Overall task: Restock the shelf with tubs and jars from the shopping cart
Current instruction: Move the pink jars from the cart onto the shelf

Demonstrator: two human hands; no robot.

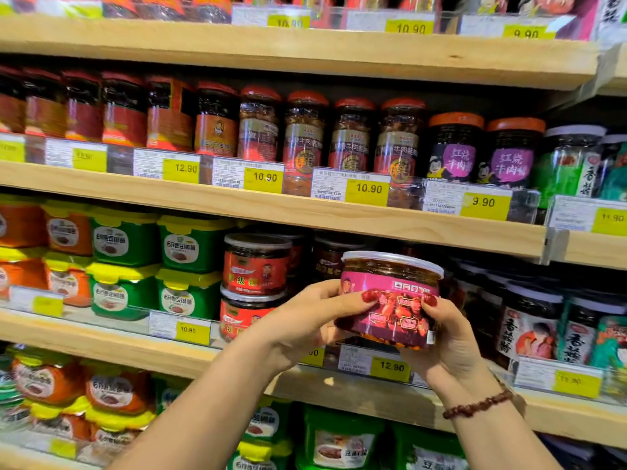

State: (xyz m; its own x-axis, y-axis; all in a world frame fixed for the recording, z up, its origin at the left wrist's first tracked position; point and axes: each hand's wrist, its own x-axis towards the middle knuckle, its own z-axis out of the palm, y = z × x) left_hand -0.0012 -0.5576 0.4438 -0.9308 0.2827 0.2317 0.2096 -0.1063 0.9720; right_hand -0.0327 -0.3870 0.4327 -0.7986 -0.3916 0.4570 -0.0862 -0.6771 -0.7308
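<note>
Pink-labelled round clear plastic tub (390,300) stands upright, clasped between both grips. Left grip (305,320) curls round its 9 o'clock side and right grip (444,337) round its 4 o'clock side, both thumbs on the label. Neither is nearer. Light wooden shelf (356,395) lies beyond at 12 o'clock. Judged: the tub travels straight ahead, axis vertical, at 3 o'clock of the stacked red-labelled tubs (254,266).

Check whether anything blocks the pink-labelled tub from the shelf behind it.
Nothing visible blocks it. The left hand and right hand hold the pink-labelled tub before a dark gap between the stacked red tubs and the white-lidded jars. A dark tub sits deeper in that gap; the clear price rail edges the shelf below.
</note>
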